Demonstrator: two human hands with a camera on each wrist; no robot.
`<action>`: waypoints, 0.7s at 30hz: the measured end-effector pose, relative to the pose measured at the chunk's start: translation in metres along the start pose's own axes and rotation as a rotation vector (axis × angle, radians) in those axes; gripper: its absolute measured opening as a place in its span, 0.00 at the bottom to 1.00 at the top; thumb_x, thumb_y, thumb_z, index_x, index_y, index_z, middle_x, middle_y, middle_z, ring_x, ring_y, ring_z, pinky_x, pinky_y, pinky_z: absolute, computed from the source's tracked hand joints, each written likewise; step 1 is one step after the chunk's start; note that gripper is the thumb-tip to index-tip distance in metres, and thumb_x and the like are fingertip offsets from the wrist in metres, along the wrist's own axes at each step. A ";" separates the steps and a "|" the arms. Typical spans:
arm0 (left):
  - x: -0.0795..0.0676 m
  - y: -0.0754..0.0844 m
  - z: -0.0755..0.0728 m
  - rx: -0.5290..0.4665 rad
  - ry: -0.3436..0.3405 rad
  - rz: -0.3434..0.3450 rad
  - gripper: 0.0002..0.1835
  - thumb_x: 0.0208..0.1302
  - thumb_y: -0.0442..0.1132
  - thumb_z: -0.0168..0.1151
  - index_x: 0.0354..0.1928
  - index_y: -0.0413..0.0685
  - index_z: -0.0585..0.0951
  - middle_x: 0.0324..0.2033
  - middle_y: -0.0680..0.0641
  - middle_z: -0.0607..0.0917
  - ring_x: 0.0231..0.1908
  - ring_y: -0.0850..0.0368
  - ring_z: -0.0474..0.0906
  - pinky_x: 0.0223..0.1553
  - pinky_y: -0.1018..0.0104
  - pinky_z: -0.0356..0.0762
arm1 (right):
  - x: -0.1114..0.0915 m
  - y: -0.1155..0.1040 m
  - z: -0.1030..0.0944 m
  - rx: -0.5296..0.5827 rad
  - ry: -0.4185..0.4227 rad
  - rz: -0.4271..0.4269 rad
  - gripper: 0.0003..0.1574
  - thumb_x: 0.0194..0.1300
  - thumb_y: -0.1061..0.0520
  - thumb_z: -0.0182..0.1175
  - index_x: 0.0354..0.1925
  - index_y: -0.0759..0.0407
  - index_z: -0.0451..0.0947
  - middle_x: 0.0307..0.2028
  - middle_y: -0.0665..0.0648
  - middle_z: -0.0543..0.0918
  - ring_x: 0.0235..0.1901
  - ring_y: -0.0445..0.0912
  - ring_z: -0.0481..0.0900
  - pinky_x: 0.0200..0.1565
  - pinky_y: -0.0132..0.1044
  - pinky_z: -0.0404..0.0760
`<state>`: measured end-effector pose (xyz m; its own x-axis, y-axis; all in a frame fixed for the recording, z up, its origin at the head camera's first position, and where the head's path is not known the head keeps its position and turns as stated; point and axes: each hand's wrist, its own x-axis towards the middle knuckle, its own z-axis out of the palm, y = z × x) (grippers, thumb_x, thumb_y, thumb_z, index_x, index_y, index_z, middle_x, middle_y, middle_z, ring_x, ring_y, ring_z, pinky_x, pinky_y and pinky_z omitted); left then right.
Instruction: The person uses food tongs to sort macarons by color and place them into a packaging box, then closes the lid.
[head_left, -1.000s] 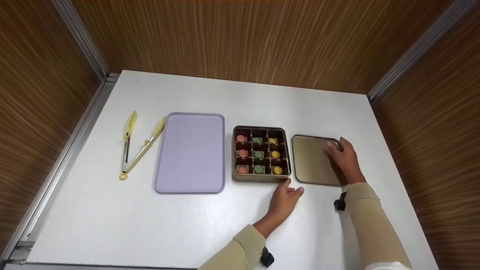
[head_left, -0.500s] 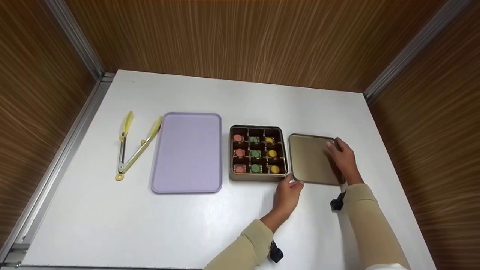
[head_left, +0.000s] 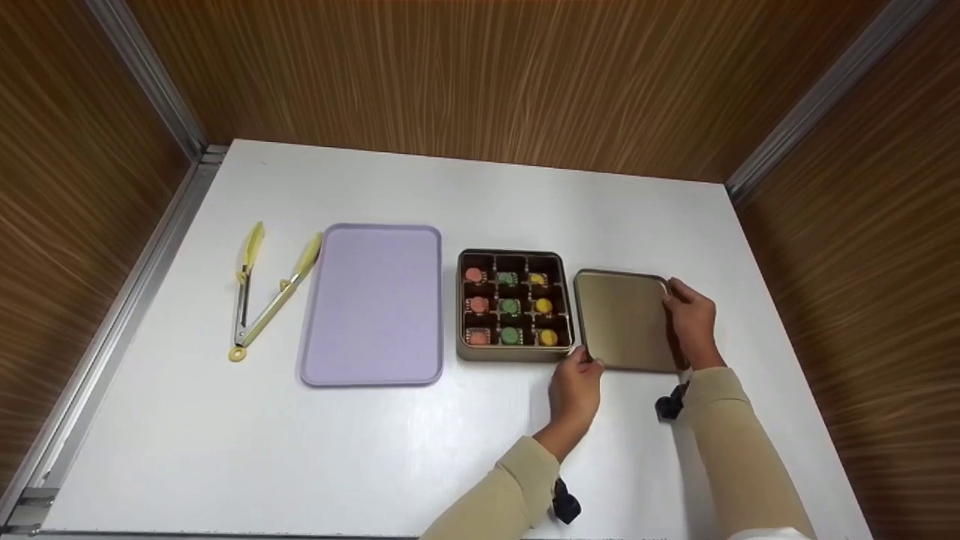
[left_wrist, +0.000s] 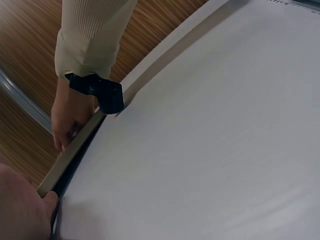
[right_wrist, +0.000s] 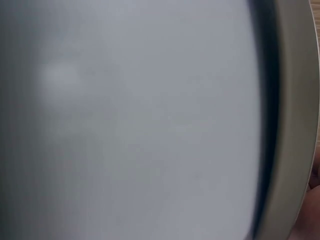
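A gold square tin lid (head_left: pixel 622 322) is between my hands, right of the tin. My right hand (head_left: pixel 694 319) grips its right edge, thumb at the rim and fingers on the outer side. My left hand (head_left: pixel 576 390) pinches the front left corner, close by the tin's front right corner. In the left wrist view the lid's side (left_wrist: pixel 70 155) runs between both hands, with a dark gap under it. The lid's rim (right_wrist: pixel 297 120) fills the right of the right wrist view. The uncovered tin (head_left: pixel 517 354) has compartments with red, green and yellow round sweets.
Left of the tin lies a lilac tray (head_left: pixel 373 307). Beyond it, spread yellow-tipped tongs (head_left: pixel 259 319) lie on the white table (head_left: pixel 360 457). Wood-grain panels (head_left: pixel 480 82) stand around the back and sides.
My left hand has moved up to the lid's front left corner and closed on it. My right thumb has drawn back from the lid's face to its right rim.
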<state>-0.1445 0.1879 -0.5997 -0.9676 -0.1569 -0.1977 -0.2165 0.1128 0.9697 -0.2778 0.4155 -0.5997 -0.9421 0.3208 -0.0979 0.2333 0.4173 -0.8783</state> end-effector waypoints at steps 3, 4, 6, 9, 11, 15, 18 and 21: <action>0.002 -0.001 0.002 -0.021 0.021 -0.012 0.13 0.66 0.42 0.66 0.50 0.50 0.86 0.35 0.55 0.90 0.37 0.62 0.86 0.41 0.63 0.81 | 0.000 0.001 0.001 0.018 -0.010 -0.002 0.30 0.76 0.61 0.53 0.73 0.61 0.66 0.72 0.60 0.69 0.73 0.49 0.66 0.70 0.37 0.68; 0.002 -0.002 0.002 -0.027 0.027 -0.012 0.12 0.66 0.42 0.66 0.49 0.50 0.86 0.35 0.56 0.90 0.37 0.63 0.86 0.41 0.64 0.81 | -0.001 0.002 0.001 0.019 -0.013 -0.007 0.30 0.76 0.61 0.53 0.73 0.61 0.65 0.72 0.60 0.69 0.73 0.49 0.65 0.69 0.37 0.68; 0.003 -0.002 0.002 -0.047 0.037 -0.020 0.12 0.65 0.41 0.66 0.49 0.49 0.87 0.36 0.56 0.90 0.37 0.64 0.86 0.41 0.65 0.81 | -0.002 0.003 0.001 0.020 -0.021 -0.016 0.30 0.77 0.59 0.53 0.73 0.61 0.64 0.72 0.60 0.69 0.73 0.49 0.66 0.69 0.36 0.69; 0.005 -0.001 0.001 -0.074 0.038 -0.031 0.13 0.64 0.39 0.66 0.49 0.48 0.87 0.36 0.55 0.90 0.37 0.66 0.85 0.41 0.68 0.81 | -0.002 0.002 0.001 0.043 -0.018 -0.017 0.30 0.77 0.58 0.53 0.73 0.61 0.65 0.72 0.60 0.69 0.72 0.50 0.66 0.67 0.32 0.70; 0.005 -0.001 0.001 -0.083 0.040 -0.036 0.14 0.64 0.38 0.67 0.50 0.47 0.87 0.35 0.55 0.90 0.37 0.66 0.85 0.40 0.68 0.81 | -0.002 0.001 0.000 0.067 -0.008 -0.001 0.30 0.76 0.58 0.54 0.73 0.61 0.66 0.72 0.61 0.69 0.72 0.49 0.67 0.65 0.30 0.71; 0.006 -0.002 0.001 -0.090 0.035 -0.043 0.15 0.62 0.38 0.67 0.51 0.46 0.87 0.36 0.55 0.90 0.37 0.66 0.85 0.41 0.68 0.81 | -0.001 -0.002 -0.003 0.101 0.007 0.039 0.30 0.75 0.60 0.56 0.72 0.62 0.67 0.72 0.61 0.69 0.71 0.49 0.68 0.62 0.26 0.73; 0.005 -0.003 0.000 -0.096 0.024 -0.044 0.16 0.62 0.38 0.67 0.52 0.45 0.87 0.36 0.54 0.90 0.37 0.66 0.85 0.41 0.68 0.81 | -0.002 -0.003 -0.006 0.119 0.009 0.080 0.30 0.74 0.60 0.56 0.72 0.61 0.67 0.72 0.61 0.68 0.71 0.47 0.68 0.60 0.24 0.73; 0.005 -0.003 0.000 -0.096 0.021 -0.054 0.16 0.61 0.39 0.68 0.51 0.46 0.87 0.36 0.54 0.90 0.37 0.65 0.85 0.42 0.67 0.81 | -0.003 -0.004 -0.008 0.154 0.003 0.123 0.31 0.73 0.61 0.57 0.72 0.60 0.67 0.73 0.61 0.67 0.71 0.46 0.68 0.60 0.24 0.73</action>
<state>-0.1484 0.1872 -0.6041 -0.9518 -0.1806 -0.2479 -0.2537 0.0095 0.9672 -0.2743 0.4199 -0.5919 -0.9079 0.3640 -0.2078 0.3069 0.2396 -0.9211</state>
